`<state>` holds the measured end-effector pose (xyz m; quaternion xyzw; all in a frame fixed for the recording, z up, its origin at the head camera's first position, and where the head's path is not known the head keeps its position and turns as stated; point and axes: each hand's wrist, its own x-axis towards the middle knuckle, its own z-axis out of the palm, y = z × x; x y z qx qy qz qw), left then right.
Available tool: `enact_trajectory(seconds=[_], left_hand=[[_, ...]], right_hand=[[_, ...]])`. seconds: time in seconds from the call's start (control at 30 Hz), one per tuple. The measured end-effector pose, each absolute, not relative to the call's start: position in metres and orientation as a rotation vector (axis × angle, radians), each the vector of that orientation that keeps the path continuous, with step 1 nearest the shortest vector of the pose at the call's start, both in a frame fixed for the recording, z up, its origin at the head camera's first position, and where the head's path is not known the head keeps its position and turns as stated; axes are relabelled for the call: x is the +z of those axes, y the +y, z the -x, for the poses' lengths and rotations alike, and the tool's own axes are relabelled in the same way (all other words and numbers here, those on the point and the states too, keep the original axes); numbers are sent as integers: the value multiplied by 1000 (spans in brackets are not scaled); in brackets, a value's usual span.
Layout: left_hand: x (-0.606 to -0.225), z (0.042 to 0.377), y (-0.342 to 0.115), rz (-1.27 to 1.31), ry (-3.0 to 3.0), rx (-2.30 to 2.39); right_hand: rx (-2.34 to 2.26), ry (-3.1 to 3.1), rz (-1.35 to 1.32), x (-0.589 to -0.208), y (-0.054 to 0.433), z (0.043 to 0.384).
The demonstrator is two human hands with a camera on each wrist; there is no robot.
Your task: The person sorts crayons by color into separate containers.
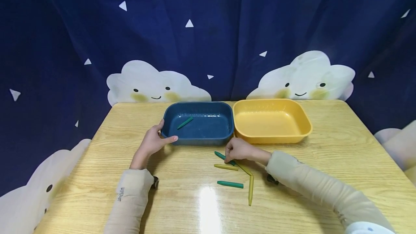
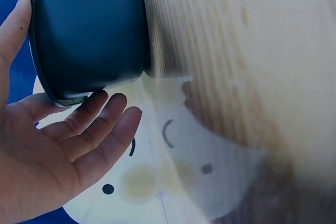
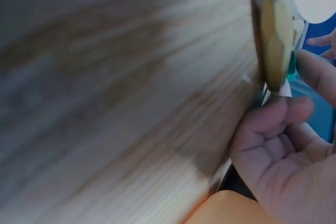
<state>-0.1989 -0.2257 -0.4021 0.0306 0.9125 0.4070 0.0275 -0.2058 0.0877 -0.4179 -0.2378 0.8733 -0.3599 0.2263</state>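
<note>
My left hand (image 1: 152, 141) rests at the left end of the blue tray (image 1: 201, 142), thumb on the front rim and index finger at the back. In the left wrist view the other fingers (image 2: 107, 124) lie loosely extended along its end. One green crayon (image 1: 185, 123) lies inside that tray. With fingertips low at the table, my right hand (image 1: 242, 150) pinches a second green crayon (image 1: 219, 154), partly hidden by the fingers. Beside them lie a yellow crayon (image 1: 225, 167) and another yellow crayon (image 1: 245, 169), which also shows close up in the right wrist view.
An orange-yellow tray (image 1: 273, 139) stands right against the blue one's right end. Nearer to me are a third green crayon (image 1: 230, 184) and a yellow crayon (image 1: 250, 190) pointing toward me. A dark blue curtain with clouds hangs behind the wooden table (image 1: 182, 198).
</note>
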Motion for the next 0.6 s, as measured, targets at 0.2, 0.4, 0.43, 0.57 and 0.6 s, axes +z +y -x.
enact_trajectory(seconds=[0.2,0.4,0.43,0.57,0.6], left_hand=[[-401,199,-226,-101,2823,1250],[-403,199,-227,-99,2823,1236],[-403,199,-227,-96,2826,1234],[-406,199,-227,-105,2849,1226],[-407,199,-226,-104,2854,1221]], right_hand=[[-1086,2335,672,-416,89,207],[-1157,2274,644,-407,88,206],[-1166,2264,646,-405,88,206],[-1214,2201,640,-399,88,204],[-1220,2195,640,-397,88,203]])
